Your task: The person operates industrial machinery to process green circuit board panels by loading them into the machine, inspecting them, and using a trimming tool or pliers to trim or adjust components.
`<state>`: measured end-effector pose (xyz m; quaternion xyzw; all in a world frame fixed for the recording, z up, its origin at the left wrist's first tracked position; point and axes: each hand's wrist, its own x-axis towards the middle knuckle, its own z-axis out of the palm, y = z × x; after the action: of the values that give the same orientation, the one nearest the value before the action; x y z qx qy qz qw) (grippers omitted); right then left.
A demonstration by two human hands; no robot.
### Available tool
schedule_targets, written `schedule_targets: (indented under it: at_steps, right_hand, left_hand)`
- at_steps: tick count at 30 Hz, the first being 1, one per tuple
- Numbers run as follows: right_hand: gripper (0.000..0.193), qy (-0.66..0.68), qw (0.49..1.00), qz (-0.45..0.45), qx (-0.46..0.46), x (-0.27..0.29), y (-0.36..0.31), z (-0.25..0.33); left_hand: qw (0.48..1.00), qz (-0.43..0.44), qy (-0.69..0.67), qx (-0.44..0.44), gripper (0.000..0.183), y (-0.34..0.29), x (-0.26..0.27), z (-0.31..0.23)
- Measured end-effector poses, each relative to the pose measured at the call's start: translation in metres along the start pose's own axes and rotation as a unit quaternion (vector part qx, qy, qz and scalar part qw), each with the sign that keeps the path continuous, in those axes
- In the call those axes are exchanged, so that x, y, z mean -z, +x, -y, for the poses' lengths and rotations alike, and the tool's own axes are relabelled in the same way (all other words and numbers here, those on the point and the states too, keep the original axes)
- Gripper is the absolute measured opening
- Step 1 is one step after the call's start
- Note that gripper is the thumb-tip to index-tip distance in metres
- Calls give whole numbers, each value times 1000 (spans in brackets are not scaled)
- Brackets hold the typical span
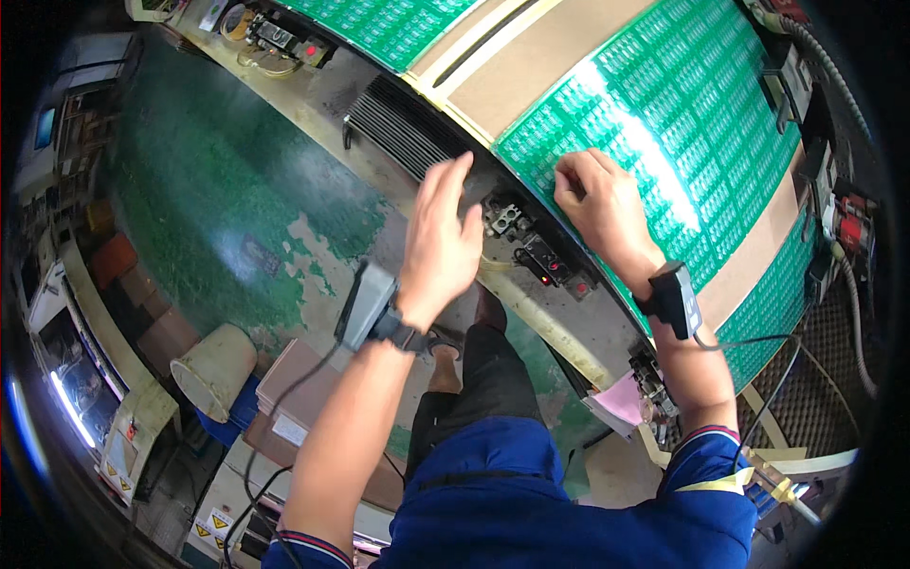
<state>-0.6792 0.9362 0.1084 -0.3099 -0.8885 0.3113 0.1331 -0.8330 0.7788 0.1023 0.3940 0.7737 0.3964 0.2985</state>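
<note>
A large green circuit board panel point(720, 123) with rows of repeated small patterns lies on the machine bed at the right. Over its near left corner is my right hand point(604, 207), fingers curled in and pressed together. What they hold, if anything, is hidden, and I cannot tell whether they touch the panel. My left hand point(442, 242) is held out over the machine's front edge, fingers stretched and nothing in it. It is nearest to a black ribbed block point(403, 128) and a small metal fitting point(505, 218) on that edge.
Brown board point(545, 62) separates the panel from another green panel point(384, 24). A switch box point(550, 266) sits on the machine's front rail. Grey hoses point(825, 57) run along the right. Behind me on the left are a white bucket point(216, 370) and stacked brown boards point(294, 379).
</note>
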Motion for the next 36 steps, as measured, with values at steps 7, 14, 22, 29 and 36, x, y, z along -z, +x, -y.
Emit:
schedule_targets:
  at_steps: [7, 14, 22, 29, 36]
  right_hand:
    - [10, 57, 994, -31, -87, -18, -21, 11]
    - [11, 10, 992, -81, -92, -36, -12, 27]
    - [12, -104, 987, -80, -94, -40, 1, 40]
    - [14, -150, 957, -94, -231, -49, 8, 73]
    - [13, -120, 928, -145, -322, -50, 16, 91]
  left_hand:
    - [986, -2, 138, -94, 50, 29, -12, -11]
    - [997, -12, 50, -64, 47, 33, -21, -13]
    - [999, 27, -32, -23, 36, 54, -8, -9]
    - [924, 149, -327, 127, 35, 59, 0, -4]
    - [770, 258, -512, 281, 34, 75, 5, -6]
